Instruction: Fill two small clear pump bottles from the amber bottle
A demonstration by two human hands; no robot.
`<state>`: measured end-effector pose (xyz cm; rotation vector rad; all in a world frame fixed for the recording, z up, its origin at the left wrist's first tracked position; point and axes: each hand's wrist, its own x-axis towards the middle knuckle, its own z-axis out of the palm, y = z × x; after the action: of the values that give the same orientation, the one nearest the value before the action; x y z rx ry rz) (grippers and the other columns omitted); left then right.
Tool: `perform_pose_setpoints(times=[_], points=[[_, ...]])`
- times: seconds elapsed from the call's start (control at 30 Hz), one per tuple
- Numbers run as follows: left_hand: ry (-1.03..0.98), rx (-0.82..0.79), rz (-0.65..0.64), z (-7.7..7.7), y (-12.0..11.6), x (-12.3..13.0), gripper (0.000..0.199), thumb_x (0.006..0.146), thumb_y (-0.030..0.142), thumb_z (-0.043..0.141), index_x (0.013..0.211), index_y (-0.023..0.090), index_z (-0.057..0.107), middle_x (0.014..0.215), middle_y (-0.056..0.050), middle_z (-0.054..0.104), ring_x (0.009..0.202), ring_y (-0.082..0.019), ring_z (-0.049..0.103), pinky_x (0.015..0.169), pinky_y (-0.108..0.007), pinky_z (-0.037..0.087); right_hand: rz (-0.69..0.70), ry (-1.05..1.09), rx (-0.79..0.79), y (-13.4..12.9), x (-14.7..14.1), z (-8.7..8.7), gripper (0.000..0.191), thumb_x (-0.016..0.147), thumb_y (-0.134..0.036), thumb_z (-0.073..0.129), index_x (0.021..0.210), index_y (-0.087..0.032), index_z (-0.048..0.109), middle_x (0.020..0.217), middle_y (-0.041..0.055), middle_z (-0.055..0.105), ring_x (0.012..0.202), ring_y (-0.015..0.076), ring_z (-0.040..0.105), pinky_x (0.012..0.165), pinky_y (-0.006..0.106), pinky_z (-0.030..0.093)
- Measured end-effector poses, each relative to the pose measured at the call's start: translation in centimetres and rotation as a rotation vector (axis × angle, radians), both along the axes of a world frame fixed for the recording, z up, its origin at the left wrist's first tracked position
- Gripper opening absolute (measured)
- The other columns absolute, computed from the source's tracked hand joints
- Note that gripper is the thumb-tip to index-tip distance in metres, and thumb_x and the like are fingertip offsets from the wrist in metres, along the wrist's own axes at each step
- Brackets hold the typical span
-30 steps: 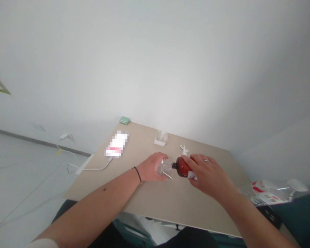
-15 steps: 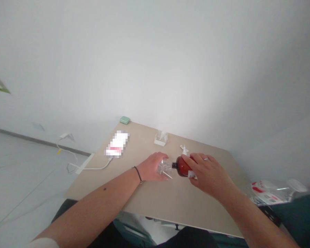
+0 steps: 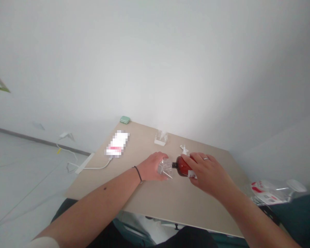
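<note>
My left hand (image 3: pixel 151 167) is shut around a clear plastic bottle (image 3: pixel 164 168), which lies on its side with its open end toward the right. My right hand (image 3: pixel 209 172) grips an amber bottle (image 3: pixel 183 166) with a white label and a black neck (image 3: pixel 174 165). The two bottles lie nearly level, neck to mouth, touching or almost touching. Just beyond them, a small white pump head (image 3: pixel 184 149) lies on the beige table (image 3: pixel 144 144), close to my right fingers. A clear square block (image 3: pixel 161 137) stands farther back.
A pixelated white object (image 3: pixel 117 144) on the table has a white cable (image 3: pixel 93 169) running off the left edge to the floor. A small green case (image 3: pixel 124 120) sits at the far corner. A clear plastic bag (image 3: pixel 271 192) lies beyond the right edge.
The view has shifted slightly. Both hands and both bottles stay in nearly the same position and the same grip.
</note>
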<state>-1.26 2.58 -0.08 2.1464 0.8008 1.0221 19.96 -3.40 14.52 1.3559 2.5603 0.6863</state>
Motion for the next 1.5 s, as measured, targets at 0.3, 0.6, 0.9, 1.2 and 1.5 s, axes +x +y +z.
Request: perform_pose_setpoints(times=[0.3, 0.6, 0.9, 1.2, 1.5], points=[[-0.005, -0.005, -0.016, -0.12, 0.14, -0.06, 0.079, 0.058, 0.037, 0.086, 0.124, 0.019, 0.048, 0.122, -0.013, 0.057, 0.114, -0.032, 0.056, 0.102, -0.05, 0.045, -0.011, -0.013, -0.003, -0.05, -0.11, 0.17, 0.058, 0.074, -0.021, 0.063, 0.13, -0.023, 0.053, 0.114, 0.0102, 0.067, 0.103, 0.0282, 0.059, 0.088, 0.039, 0.037], [0.001, 0.0, -0.004, 0.02, 0.01, -0.05, 0.078, 0.058, 0.035, 0.086, 0.124, 0.02, 0.048, 0.122, -0.012, 0.057, 0.114, -0.031, 0.057, 0.102, -0.048, 0.045, -0.004, -0.016, 0.0, -0.07, -0.22, 0.15, 0.058, 0.074, -0.021, 0.062, 0.131, -0.022, 0.052, 0.115, 0.0104, 0.066, 0.103, 0.0282, 0.059, 0.088, 0.039, 0.037], [0.012, -0.006, -0.006, 0.04, 0.08, -0.06, 0.079, 0.058, 0.038, 0.087, 0.124, 0.018, 0.049, 0.121, -0.013, 0.057, 0.113, -0.031, 0.057, 0.102, -0.048, 0.045, -0.007, -0.031, 0.002, -0.07, -0.35, 0.31, 0.057, 0.074, -0.021, 0.064, 0.13, -0.022, 0.053, 0.115, 0.0107, 0.067, 0.103, 0.0286, 0.059, 0.087, 0.039, 0.036], [-0.005, -0.001, -0.01, -0.13, 0.13, -0.07, 0.079, 0.058, 0.04, 0.087, 0.124, 0.017, 0.05, 0.122, -0.013, 0.058, 0.113, -0.032, 0.057, 0.102, -0.049, 0.045, -0.002, -0.042, 0.001, -0.04, -0.59, 0.51, 0.055, 0.075, -0.021, 0.063, 0.128, -0.022, 0.053, 0.112, 0.0104, 0.067, 0.1, 0.0284, 0.059, 0.085, 0.039, 0.035], [0.022, -0.006, -0.008, -0.08, 0.12, -0.04, 0.079, 0.058, 0.036, 0.086, 0.124, 0.017, 0.048, 0.121, -0.013, 0.056, 0.113, -0.031, 0.056, 0.102, -0.049, 0.044, -0.004, -0.078, -0.011, 0.01, -0.99, 1.0, 0.051, 0.076, -0.024, 0.065, 0.126, -0.023, 0.054, 0.113, 0.0106, 0.067, 0.1, 0.0282, 0.059, 0.084, 0.039, 0.035]])
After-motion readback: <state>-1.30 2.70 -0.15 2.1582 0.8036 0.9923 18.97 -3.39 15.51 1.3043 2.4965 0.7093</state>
